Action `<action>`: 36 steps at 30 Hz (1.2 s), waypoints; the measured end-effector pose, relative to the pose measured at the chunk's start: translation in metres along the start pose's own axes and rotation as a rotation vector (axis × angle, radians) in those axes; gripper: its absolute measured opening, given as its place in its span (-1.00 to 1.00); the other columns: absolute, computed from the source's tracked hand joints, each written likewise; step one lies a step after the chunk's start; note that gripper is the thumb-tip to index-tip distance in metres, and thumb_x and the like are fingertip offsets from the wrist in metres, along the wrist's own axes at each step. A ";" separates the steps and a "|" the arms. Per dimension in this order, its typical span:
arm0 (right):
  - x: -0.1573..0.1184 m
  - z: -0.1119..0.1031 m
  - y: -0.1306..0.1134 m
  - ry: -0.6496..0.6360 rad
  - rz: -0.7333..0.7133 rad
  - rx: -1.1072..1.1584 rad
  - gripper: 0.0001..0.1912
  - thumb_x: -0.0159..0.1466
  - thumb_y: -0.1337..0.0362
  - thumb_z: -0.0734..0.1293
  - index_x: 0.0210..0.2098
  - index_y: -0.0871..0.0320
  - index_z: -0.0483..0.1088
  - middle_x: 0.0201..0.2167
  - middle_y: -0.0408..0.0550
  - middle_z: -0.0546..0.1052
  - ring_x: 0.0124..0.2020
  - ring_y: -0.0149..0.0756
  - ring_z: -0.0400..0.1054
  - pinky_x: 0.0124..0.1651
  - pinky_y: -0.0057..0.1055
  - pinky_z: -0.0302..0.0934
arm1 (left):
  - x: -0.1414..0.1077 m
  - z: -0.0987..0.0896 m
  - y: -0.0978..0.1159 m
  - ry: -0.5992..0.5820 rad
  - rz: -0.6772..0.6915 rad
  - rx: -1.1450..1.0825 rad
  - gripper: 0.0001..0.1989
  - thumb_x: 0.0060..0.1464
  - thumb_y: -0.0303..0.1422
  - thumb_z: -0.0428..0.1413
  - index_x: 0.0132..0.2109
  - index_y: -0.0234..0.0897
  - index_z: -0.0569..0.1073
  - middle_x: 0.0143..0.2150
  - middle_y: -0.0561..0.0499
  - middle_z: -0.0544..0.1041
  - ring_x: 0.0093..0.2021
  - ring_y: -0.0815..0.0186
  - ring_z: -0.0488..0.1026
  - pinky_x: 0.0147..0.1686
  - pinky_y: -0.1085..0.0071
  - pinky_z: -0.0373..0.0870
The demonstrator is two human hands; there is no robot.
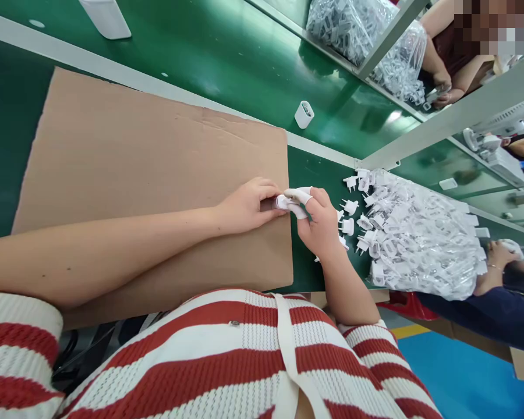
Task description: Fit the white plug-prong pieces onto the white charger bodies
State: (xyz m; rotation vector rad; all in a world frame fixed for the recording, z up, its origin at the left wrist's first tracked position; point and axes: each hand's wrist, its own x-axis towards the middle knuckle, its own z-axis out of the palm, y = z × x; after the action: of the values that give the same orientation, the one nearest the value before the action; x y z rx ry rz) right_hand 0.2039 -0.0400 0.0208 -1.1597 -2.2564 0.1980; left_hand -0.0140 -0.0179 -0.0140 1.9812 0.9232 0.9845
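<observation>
Both my hands meet over the right edge of a cardboard sheet (157, 145), around a small white plastic part (282, 202). My left hand (248, 205) is closed on its left side with thumb and fingers. My right hand (322, 224), wearing white finger cots on its fingertips, pinches it from the right. Fingers cover most of the part, so its exact kind cannot be made out. Just right of my right hand lie several loose white plug heads with metal pins (349, 206).
A large clear plastic bag of white plug pieces (423, 238) lies to the right. A white oval housing (304, 114) stands on the green belt (231, 64), and another white housing (107, 17) is at upper left. Co-workers' hands (445, 87) work across the metal frame and at far right.
</observation>
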 end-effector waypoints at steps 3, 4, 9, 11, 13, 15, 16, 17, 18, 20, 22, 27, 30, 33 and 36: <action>0.000 -0.001 0.000 0.021 -0.006 0.000 -0.68 0.49 0.34 0.22 0.14 -0.01 0.49 -0.11 0.07 0.53 -0.06 -0.06 0.40 0.01 -0.10 0.40 | 0.001 0.000 0.000 -0.011 -0.001 -0.002 -0.68 0.31 -0.10 0.19 -0.04 -0.27 0.61 -0.10 -0.11 0.63 -0.05 0.13 0.53 0.07 0.20 0.47; 0.000 -0.001 0.000 0.018 -0.009 -0.005 -0.68 0.49 0.35 0.22 0.13 -0.01 0.49 -0.12 0.07 0.53 -0.06 -0.06 0.39 0.01 -0.10 0.39 | 0.001 0.000 0.000 -0.011 -0.003 -0.002 -0.68 0.32 -0.09 0.18 -0.04 -0.26 0.61 -0.09 -0.11 0.63 -0.04 0.13 0.53 0.08 0.20 0.47; 0.003 -0.001 -0.004 -0.011 -0.041 -0.028 -0.66 0.47 0.40 0.20 0.11 0.01 0.50 -0.16 0.04 0.52 -0.07 -0.08 0.38 0.00 -0.14 0.38 | 0.000 0.001 0.000 -0.003 0.007 0.002 -0.67 0.34 -0.07 0.16 -0.07 -0.25 0.62 -0.09 -0.11 0.62 -0.04 0.13 0.52 0.07 0.20 0.46; 0.005 0.000 -0.006 0.001 -0.053 -0.054 -0.65 0.45 0.44 0.18 0.06 0.04 0.52 -0.22 0.02 0.50 -0.13 -0.11 0.36 -0.05 -0.18 0.36 | 0.000 0.001 0.000 -0.008 0.013 0.003 -0.67 0.34 -0.07 0.16 -0.07 -0.25 0.62 -0.10 -0.10 0.61 -0.05 0.13 0.52 0.08 0.20 0.46; 0.006 0.000 -0.007 0.003 -0.043 -0.092 -0.64 0.42 0.49 0.17 -0.04 0.06 0.54 -0.28 -0.01 0.47 -0.19 -0.13 0.33 -0.12 -0.22 0.32 | 0.000 0.001 0.000 -0.010 0.003 0.008 -0.65 0.34 -0.06 0.15 -0.07 -0.25 0.62 -0.10 -0.11 0.61 -0.05 0.13 0.52 0.09 0.20 0.47; 0.005 0.002 -0.009 -0.015 -0.006 -0.133 -0.64 0.38 0.51 0.17 -0.13 0.06 0.55 -0.31 -0.01 0.45 -0.24 -0.14 0.29 -0.17 -0.24 0.27 | 0.000 0.002 -0.001 -0.004 -0.020 0.013 -0.63 0.33 -0.02 0.15 -0.06 -0.25 0.61 -0.09 -0.11 0.62 -0.03 0.12 0.52 0.09 0.19 0.47; 0.004 0.003 -0.010 -0.024 0.017 -0.151 -0.64 0.36 0.51 0.18 -0.15 0.06 0.55 -0.32 -0.01 0.45 -0.26 -0.14 0.28 -0.19 -0.24 0.26 | 0.000 0.002 -0.002 0.000 -0.031 0.016 -0.61 0.32 -0.01 0.16 -0.06 -0.25 0.61 -0.09 -0.12 0.62 -0.03 0.11 0.52 0.10 0.18 0.47; 0.004 0.004 -0.010 -0.034 0.041 -0.165 -0.64 0.35 0.51 0.18 -0.15 0.06 0.56 -0.31 0.00 0.46 -0.26 -0.13 0.27 -0.19 -0.24 0.25 | 0.000 0.003 -0.002 0.004 -0.038 0.019 -0.60 0.32 0.01 0.16 -0.05 -0.25 0.61 -0.08 -0.12 0.62 -0.02 0.10 0.53 0.10 0.17 0.47; 0.003 0.006 -0.011 -0.039 0.064 -0.175 -0.64 0.35 0.51 0.19 -0.14 0.06 0.57 -0.30 0.00 0.47 -0.26 -0.13 0.27 -0.18 -0.23 0.25 | -0.001 0.003 -0.002 0.006 -0.041 0.022 -0.59 0.31 0.01 0.16 -0.04 -0.25 0.60 -0.08 -0.13 0.63 -0.02 0.09 0.53 0.11 0.17 0.47; 0.003 0.008 -0.011 -0.044 0.103 -0.174 -0.65 0.35 0.50 0.21 -0.11 0.06 0.58 -0.27 0.01 0.51 -0.25 -0.14 0.31 -0.16 -0.24 0.27 | -0.001 0.004 0.000 0.006 -0.037 0.030 -0.58 0.30 0.02 0.18 -0.01 -0.25 0.60 -0.07 -0.13 0.64 -0.01 0.08 0.53 0.12 0.15 0.47; 0.004 0.006 -0.009 -0.052 0.130 -0.117 -0.67 0.38 0.45 0.24 -0.04 0.04 0.58 -0.22 0.00 0.55 -0.21 -0.14 0.37 -0.11 -0.26 0.31 | -0.001 0.004 0.004 -0.006 -0.030 0.025 -0.59 0.29 0.01 0.19 0.02 -0.24 0.59 -0.07 -0.11 0.65 -0.01 0.08 0.54 0.12 0.14 0.47; 0.000 -0.029 0.014 -0.001 0.213 0.067 -0.41 0.42 0.24 0.33 0.42 -0.04 0.28 0.25 0.05 0.51 0.09 -0.10 0.46 0.13 -0.17 0.41 | 0.018 -0.014 -0.001 0.008 -0.170 -0.072 -0.56 0.23 0.00 0.25 0.06 -0.22 0.63 -0.04 -0.08 0.66 -0.12 0.14 0.57 -0.06 0.26 0.51; -0.009 -0.052 0.038 -0.036 0.393 -0.271 -0.30 0.33 0.36 0.32 0.46 0.08 0.27 0.27 0.20 0.48 0.18 0.11 0.41 0.17 0.03 0.36 | 0.053 -0.048 -0.032 0.207 -0.303 -0.008 -0.53 0.16 -0.09 0.30 0.12 -0.24 0.61 0.02 -0.07 0.66 -0.09 0.14 0.57 -0.04 0.29 0.48; -0.011 -0.060 0.054 -0.299 0.588 -0.472 -0.34 0.22 0.53 0.28 0.30 0.14 0.49 0.11 0.20 0.59 0.14 0.17 0.44 0.11 0.00 0.34 | 0.093 -0.093 -0.068 0.397 -0.440 0.222 -0.55 0.18 -0.19 0.27 0.16 -0.26 0.57 0.06 -0.07 0.65 0.00 0.12 0.55 0.06 0.30 0.43; -0.005 -0.058 0.057 -0.438 0.718 -0.422 -0.43 0.21 0.57 0.26 0.09 0.03 0.64 0.05 0.04 0.66 0.08 0.03 0.51 0.05 -0.17 0.33 | 0.124 -0.132 -0.089 0.481 -0.602 0.479 -0.59 0.19 -0.25 0.22 0.15 -0.27 0.57 0.10 -0.11 0.64 0.10 0.03 0.52 0.16 0.20 0.36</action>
State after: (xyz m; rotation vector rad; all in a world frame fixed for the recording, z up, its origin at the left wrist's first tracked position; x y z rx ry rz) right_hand 0.2786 -0.0169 0.0437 -2.3255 -2.1856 0.2801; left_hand -0.0950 0.1651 0.0110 1.6509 2.0363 0.9457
